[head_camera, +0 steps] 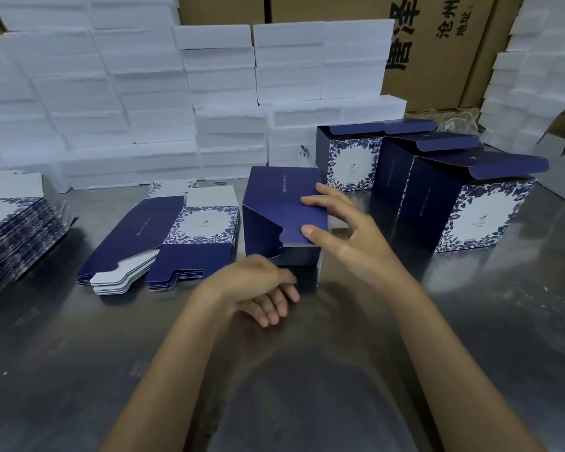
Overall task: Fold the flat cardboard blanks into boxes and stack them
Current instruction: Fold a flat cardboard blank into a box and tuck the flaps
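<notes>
At centre frame our right hand, fingers spread, presses the half-folded box on the bench; our left hand hangs loosely curled just below it, holding nothing.

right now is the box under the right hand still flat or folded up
Folded up, though not finished: the box stands as a hollow form on the table, its end flaps overlapped. The right hand presses fingers on them.

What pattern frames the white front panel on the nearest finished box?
Blue leaves on white, on the nearest finished box; head view.
</notes>
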Motion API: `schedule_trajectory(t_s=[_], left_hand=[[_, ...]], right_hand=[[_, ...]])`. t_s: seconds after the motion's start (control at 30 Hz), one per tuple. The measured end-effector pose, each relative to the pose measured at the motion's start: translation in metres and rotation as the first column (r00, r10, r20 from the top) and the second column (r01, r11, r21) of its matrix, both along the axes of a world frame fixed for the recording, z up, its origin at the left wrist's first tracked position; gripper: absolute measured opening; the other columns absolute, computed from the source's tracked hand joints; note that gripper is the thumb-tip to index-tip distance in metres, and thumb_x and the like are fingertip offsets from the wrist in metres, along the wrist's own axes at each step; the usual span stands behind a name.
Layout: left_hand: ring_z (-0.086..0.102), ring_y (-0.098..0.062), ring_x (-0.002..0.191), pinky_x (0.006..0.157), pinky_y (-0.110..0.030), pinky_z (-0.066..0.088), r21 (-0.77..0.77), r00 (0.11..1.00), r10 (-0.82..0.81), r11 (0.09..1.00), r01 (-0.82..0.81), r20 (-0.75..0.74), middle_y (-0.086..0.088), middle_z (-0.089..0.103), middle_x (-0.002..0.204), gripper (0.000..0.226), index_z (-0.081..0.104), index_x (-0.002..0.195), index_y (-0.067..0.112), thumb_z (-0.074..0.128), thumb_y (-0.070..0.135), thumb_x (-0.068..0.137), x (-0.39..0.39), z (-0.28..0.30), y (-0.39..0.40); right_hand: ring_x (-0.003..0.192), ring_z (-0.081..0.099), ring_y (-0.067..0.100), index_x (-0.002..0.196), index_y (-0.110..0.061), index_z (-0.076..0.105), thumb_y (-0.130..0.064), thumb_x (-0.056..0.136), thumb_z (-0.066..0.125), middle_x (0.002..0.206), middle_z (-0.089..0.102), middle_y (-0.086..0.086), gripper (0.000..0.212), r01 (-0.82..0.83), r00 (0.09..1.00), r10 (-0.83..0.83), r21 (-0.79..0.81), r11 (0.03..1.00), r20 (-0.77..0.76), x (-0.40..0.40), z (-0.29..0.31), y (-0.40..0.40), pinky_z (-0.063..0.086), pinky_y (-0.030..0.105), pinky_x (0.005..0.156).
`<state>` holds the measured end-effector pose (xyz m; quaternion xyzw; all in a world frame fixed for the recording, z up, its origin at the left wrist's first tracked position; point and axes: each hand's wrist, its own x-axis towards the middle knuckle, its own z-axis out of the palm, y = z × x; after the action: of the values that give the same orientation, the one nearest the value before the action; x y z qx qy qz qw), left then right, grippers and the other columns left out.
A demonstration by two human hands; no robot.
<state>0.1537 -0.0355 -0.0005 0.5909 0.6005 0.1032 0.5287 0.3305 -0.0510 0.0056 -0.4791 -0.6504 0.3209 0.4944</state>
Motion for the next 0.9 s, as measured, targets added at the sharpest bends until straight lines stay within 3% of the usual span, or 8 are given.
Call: schedule_trajectory(t_s=[0.07, 0.13, 0.2, 0.27, 0.4, 0.47, 0.7, 0.9], left_hand=[[0.054, -0.018, 0.037, 0.039, -0.018, 0.041, 0.229, 0.974, 0.167, 0.965, -0.130, -0.152, -0.004, 0.056, 0.044, 0.040, 0.061, 0.068, 0.006, 0.048, 0.027, 0.100, -0.013, 0.006, 0.003], [0.056, -0.030, 0.053, 0.048, -0.027, 0.038, 0.582, 0.881, 0.443, 0.765, -0.277, -0.164, -0.007, 0.049, 0.048, 0.041, 0.047, 0.059, 0.010, 0.048, 0.027, 0.096, -0.024, 0.007, 0.006], [0.047, -0.032, 0.066, 0.056, -0.031, 0.035, 0.790, 0.818, 0.566, 0.453, -0.412, 0.102, -0.007, 0.043, 0.059, 0.035, 0.040, 0.063, 0.010, 0.049, 0.024, 0.094, -0.026, 0.008, 0.008], [0.052, -0.013, 0.082, 0.065, -0.013, 0.037, 0.809, 0.827, 0.436, 0.302, -0.505, 0.353, 0.006, 0.054, 0.081, 0.018, 0.052, 0.082, 0.011, 0.056, 0.024, 0.095, -0.019, 0.011, 0.007], [0.042, 0.004, 0.128, 0.106, -0.016, 0.035, 0.802, 0.939, 0.137, 0.492, -0.340, 0.314, 0.026, 0.047, 0.135, 0.035, 0.057, 0.126, 0.029, 0.069, 0.029, 0.093, -0.008, 0.002, 0.007], [0.039, 0.004, 0.134, 0.113, -0.025, 0.033, 0.801, 0.955, 0.090, 0.526, -0.286, 0.282, 0.020, 0.046, 0.143, 0.034, 0.060, 0.125, 0.031, 0.070, 0.026, 0.093, -0.007, -0.001, 0.007], [0.047, -0.008, 0.131, 0.111, -0.036, 0.038, 0.835, 0.945, 0.095, 0.447, -0.323, 0.314, 0.009, 0.055, 0.129, 0.029, 0.069, 0.110, 0.029, 0.077, 0.015, 0.086, -0.004, 0.001, 0.004], [0.047, 0.002, 0.124, 0.089, -0.002, 0.031, 0.797, 0.946, 0.061, 0.524, -0.301, 0.318, 0.015, 0.052, 0.114, 0.028, 0.073, 0.098, 0.034, 0.083, 0.015, 0.080, -0.002, 0.010, 0.001]], right_hand=[[0.139, 0.039, -0.006, 0.129, -0.027, 0.065, -0.015, 0.092, 0.073, 0.156, 0.038, -0.017, 0.040, -0.011, 0.999, 0.011, 0.005, 1.000, 0.037, -0.003, 0.000, -0.001, 0.039, 0.042, 0.114], [0.138, 0.038, -0.006, 0.129, -0.027, 0.065, -0.015, 0.092, 0.073, 0.155, 0.038, -0.017, 0.040, -0.006, 1.000, 0.006, 0.002, 1.000, 0.027, -0.003, 0.000, -0.002, 0.038, 0.043, 0.115], [0.139, 0.038, -0.006, 0.128, -0.027, 0.065, -0.015, 0.092, 0.073, 0.155, 0.039, -0.017, 0.040, 0.000, 1.000, 0.000, 0.003, 1.000, 0.020, -0.002, 0.001, -0.001, 0.038, 0.043, 0.115], [0.139, 0.037, -0.008, 0.129, -0.028, 0.064, -0.015, 0.090, 0.075, 0.156, 0.037, -0.018, 0.043, -0.008, 1.000, 0.008, -0.001, 1.000, 0.029, -0.001, 0.001, -0.001, 0.037, 0.039, 0.116], [0.138, 0.029, -0.017, 0.136, -0.030, 0.055, 0.000, 0.082, 0.078, 0.160, 0.025, -0.019, 0.066, -0.119, 0.989, 0.122, -0.042, 0.992, 0.084, 0.004, -0.001, -0.002, 0.034, 0.008, 0.105], [0.139, 0.028, -0.017, 0.139, -0.032, 0.051, 0.011, 0.083, 0.067, 0.162, 0.020, -0.019, 0.073, -0.147, 0.979, 0.154, -0.061, 0.987, 0.135, 0.007, 0.000, -0.002, 0.037, 0.017, 0.106], [0.139, 0.042, 0.004, 0.127, -0.028, 0.064, 0.014, 0.084, 0.059, 0.153, 0.036, -0.020, 0.060, -0.137, 0.991, 0.137, -0.070, 0.988, -0.003, 0.013, 0.005, -0.001, 0.045, 0.045, 0.110], [0.131, 0.045, 0.001, 0.104, -0.023, 0.075, -0.007, 0.085, 0.078, 0.135, 0.048, -0.002, 0.026, 0.004, 0.989, -0.003, 0.004, 1.000, -0.149, -0.002, 0.005, -0.003, 0.038, 0.044, 0.115]])
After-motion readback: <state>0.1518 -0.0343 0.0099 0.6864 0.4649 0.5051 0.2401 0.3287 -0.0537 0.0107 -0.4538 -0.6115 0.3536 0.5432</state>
